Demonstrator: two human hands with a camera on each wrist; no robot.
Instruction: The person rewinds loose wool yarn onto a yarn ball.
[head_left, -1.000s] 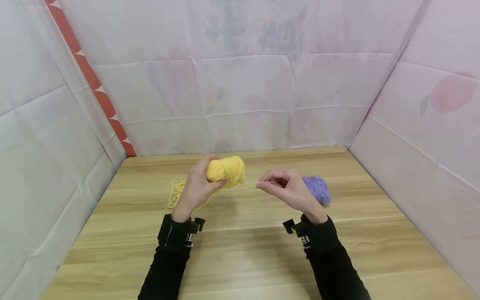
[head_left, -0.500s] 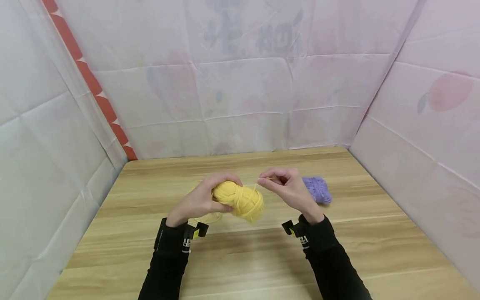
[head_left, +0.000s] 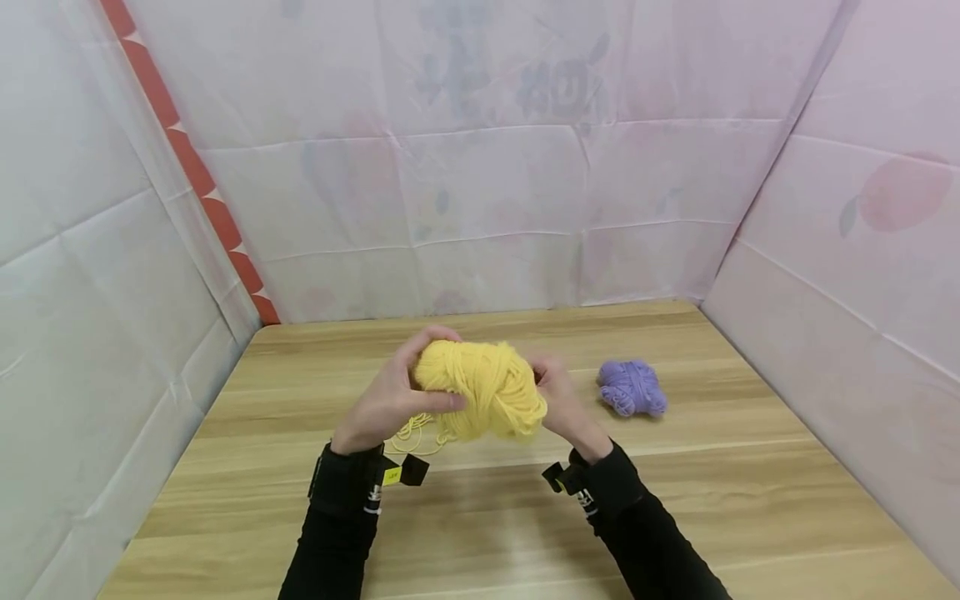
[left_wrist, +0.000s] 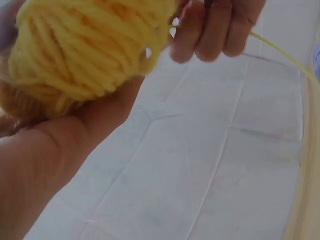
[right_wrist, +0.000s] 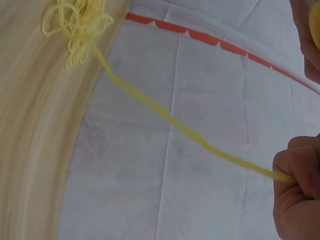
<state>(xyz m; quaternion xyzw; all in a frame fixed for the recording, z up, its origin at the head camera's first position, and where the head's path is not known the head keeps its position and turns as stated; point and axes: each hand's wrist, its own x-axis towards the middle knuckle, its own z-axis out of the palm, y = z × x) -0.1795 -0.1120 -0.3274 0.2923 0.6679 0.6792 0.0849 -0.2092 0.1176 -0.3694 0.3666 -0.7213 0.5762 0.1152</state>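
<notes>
A ball of yellow yarn point(head_left: 483, 387) is held up over the table in my left hand point(head_left: 386, 400), thumb on its near side and fingers on the far side. My right hand point(head_left: 566, 408) is at the ball's right end, its fingertips partly hidden behind the yarn. The right wrist view shows that hand with curled fingers, pinching a yellow strand point(right_wrist: 165, 112). From there the strand runs down to a loose tangle of yellow yarn point(right_wrist: 80, 22) on the table. In the left wrist view, the right hand's curled fingers point(left_wrist: 207, 37) are close beside the ball.
A skein of purple yarn point(head_left: 632, 388) lies on the wooden table point(head_left: 480, 533), to the right of my right hand. Pale printed sheets point(head_left: 480, 192) hang around the back and sides of the table.
The ball first came nearer and right, then tipped level in my left hand. My right hand moved left, to the ball's end. More of the purple skein now shows.
</notes>
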